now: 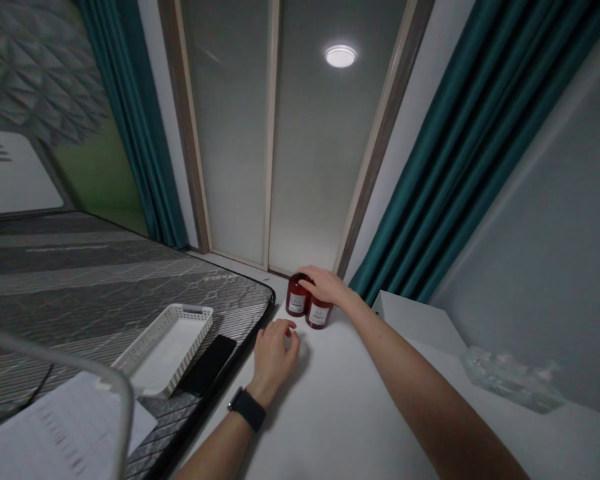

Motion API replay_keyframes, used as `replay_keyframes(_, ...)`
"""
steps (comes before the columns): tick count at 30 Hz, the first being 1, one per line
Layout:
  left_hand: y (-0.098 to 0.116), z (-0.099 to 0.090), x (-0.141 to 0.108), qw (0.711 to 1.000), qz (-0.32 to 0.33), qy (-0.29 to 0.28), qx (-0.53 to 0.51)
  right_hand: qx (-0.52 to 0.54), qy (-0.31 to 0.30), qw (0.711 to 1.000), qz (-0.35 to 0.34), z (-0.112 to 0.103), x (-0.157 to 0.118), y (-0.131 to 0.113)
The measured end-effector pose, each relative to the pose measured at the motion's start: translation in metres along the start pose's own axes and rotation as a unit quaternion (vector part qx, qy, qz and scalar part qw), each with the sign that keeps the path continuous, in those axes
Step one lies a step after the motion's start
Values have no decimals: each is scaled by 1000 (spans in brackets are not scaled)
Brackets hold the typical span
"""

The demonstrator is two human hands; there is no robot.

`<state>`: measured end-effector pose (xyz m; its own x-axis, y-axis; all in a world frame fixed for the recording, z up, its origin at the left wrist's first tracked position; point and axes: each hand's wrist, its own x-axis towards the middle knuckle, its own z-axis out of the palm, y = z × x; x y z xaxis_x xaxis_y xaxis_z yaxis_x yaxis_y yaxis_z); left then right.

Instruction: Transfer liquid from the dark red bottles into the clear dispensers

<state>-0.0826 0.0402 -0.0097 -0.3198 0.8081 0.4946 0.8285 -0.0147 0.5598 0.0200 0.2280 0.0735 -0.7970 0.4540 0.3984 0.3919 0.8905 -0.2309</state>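
Jars [297, 297] of reddish, glassy-looking material, rounded and white-labelled, are standing side by side at the smooth white surface's [340, 407] far end, seemingly close enough for spanning together. Over both, the right grip [326, 284] is arching, fingers bent, any firm hold impossible to tell; the left grip [274, 352] is curling loosely nearby, half-open and empty.

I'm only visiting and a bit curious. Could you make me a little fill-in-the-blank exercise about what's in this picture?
1. The right hand is at the tops of ____ red jars.
2. The dark watch is worn on the ____ wrist.
3. Beside the white basket lies a flat, rectangular object coloured ____.
4. The surface under the jars is coloured ____.

Missing words: two; left; black; white.
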Motion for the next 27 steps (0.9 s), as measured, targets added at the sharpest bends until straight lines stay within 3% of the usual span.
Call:
replay_keyframes(7, -8, 4, 2, 999, 0, 41, -35, 45, -8, 999, -8, 2, 1, 1)
replay_keyframes(15, -10, 9, 5, 986, 26, 93, -135, 70, -11, 997, -11, -14, -44, -34)
replay_keyframes(20, -1, 12, -4, 970, 56, 9, -237, 67, -15, 998, -2, -30, -86, -63)
replay_keyframes(27, 31, 7, -27, 937, 95, -74, -328, 62, -13, 997, 49, -54, -140, -95)
